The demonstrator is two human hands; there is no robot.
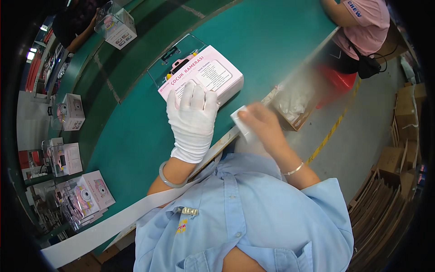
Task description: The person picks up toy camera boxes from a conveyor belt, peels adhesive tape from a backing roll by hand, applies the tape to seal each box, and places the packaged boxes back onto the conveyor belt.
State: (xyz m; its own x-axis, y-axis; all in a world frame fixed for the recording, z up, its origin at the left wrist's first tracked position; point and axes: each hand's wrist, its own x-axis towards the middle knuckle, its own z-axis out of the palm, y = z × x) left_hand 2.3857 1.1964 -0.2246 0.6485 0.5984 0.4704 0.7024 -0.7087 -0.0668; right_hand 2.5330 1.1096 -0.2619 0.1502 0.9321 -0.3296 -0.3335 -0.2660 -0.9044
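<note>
My left hand (192,119), in a white glove, lies flat on a pink and white toy-camera box (213,75) that rests on the green table (136,136). A clear plastic cover (174,53) sticks out behind the box. My right hand (263,124) is bare and blurred, just past the table's near edge, and pinches a small white piece (240,121) between its fingers. A grey bangle sits on my left wrist and a thin bracelet on my right.
More pink boxes stand along the table's left side (93,192), (72,111), (120,27). An open carton of white pieces (294,106) sits to the right below the table edge. Another person in pink (362,22) works at the far right. Flat cardboard stacks (389,181) line the floor.
</note>
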